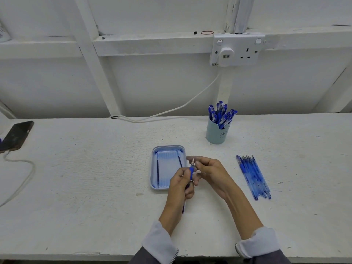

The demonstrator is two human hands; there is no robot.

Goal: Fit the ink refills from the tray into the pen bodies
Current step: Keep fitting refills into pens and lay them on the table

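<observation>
Roughly near the end, judging by the tray: only two refills are left in it, one along the 9 o'clock wall and one by the 3 o'clock wall, partly hidden by the hands.

- Pen in hand: held upright-ish over the tray's 4 o'clock corner, just above the worktop. Left hand grips the blue barrel with its fingers curled round it. Right hand pinches the metal tip between thumb and forefinger, the other fingers loosely bent. It looks like the tip being screwed on or off; cannot tell which, nor whether a refill is already inside.
- The pen's dark back end pokes out below the left hand at 6 o'clock.
- Row of pens lies flat at 3 o'clock of the hands, well apart from the tray, tips pointing to 12. Their fill is too small to read; probably the stock of bodies or the batch just done.
- Cup at 1 o'clock holds capped pens, likely finished.

Left to do, by my reckoning: close this pen, then fit the two remaining refills.
</observation>
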